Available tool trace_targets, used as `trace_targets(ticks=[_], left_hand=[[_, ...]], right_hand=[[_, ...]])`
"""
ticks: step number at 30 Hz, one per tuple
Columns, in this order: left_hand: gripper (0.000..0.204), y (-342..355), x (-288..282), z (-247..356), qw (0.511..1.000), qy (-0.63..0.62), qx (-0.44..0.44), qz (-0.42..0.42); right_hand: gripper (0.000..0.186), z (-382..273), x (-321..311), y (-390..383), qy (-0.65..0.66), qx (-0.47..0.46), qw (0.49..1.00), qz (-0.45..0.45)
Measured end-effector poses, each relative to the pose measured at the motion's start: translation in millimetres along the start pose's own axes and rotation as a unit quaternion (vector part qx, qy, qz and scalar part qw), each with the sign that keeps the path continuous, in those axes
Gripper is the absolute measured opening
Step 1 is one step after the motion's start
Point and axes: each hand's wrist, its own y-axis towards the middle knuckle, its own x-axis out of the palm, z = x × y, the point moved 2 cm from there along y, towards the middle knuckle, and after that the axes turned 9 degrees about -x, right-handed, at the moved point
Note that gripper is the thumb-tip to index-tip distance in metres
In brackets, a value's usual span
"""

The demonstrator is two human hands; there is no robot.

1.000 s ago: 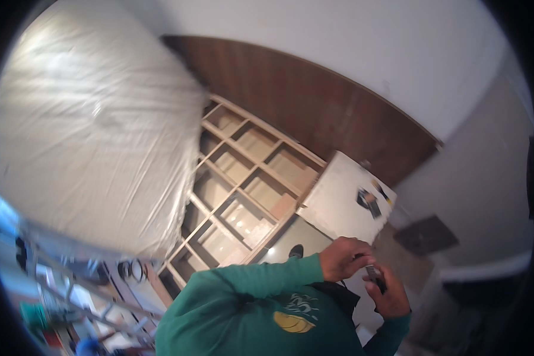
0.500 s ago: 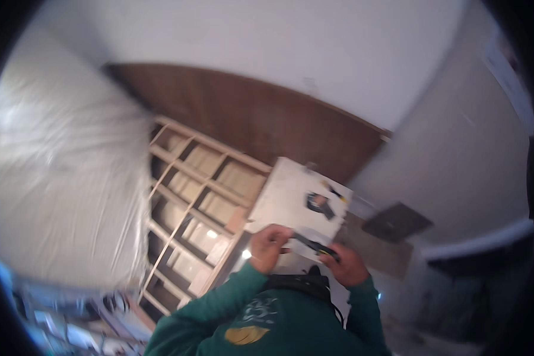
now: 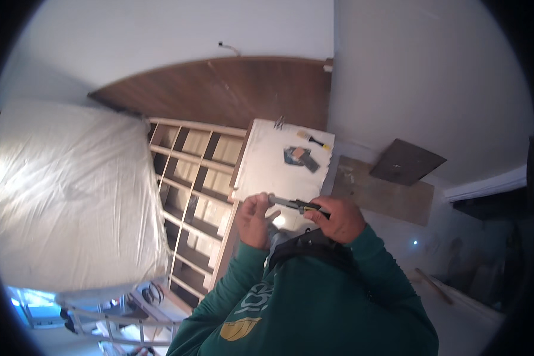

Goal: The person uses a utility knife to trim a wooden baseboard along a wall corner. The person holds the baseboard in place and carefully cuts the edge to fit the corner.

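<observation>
A utility knife [image 3: 292, 204] with a grey blade and a black and yellow handle is held level before my waist. My right hand [image 3: 343, 218] is closed round the handle. At the blade's far end, my left hand [image 3: 253, 219] pinches with thumb and fingers; the very tip is partly hidden there. Just beyond my hands is a white-topped surface [image 3: 261, 169]. On it lie a paintbrush [image 3: 312, 139] with a black and yellow handle, and a dark crumpled piece with a tan block [image 3: 297, 153] on it.
Left of the white top stands a wooden compartment frame [image 3: 193, 157]; plastic sheeting [image 3: 77, 196] covers something large beside it. Behind is a brown panel [image 3: 237, 89]. To the right are a dark square board [image 3: 406, 161] and a brown sheet [image 3: 362, 190]. A ladder [image 3: 124, 329] shows lower left.
My view has turned, and the white top now sits farther up and left in it. Both hands stay on the knife, which is now nearer level.
</observation>
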Motion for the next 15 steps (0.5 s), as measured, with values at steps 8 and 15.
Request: trace_targets(ticks=[8,15], left_hand=[[0.026,-37,-4,15,0.998,0.006,0.028,0.056],[0.025,-67,-42,2,0.991,-0.061,0.039,0.115]], right_hand=[[0.034,6,-3,-4,0.163,0.049,0.98,-0.104],[0.042,-13,25,-3,0.07,-0.01,0.992,-0.106]])
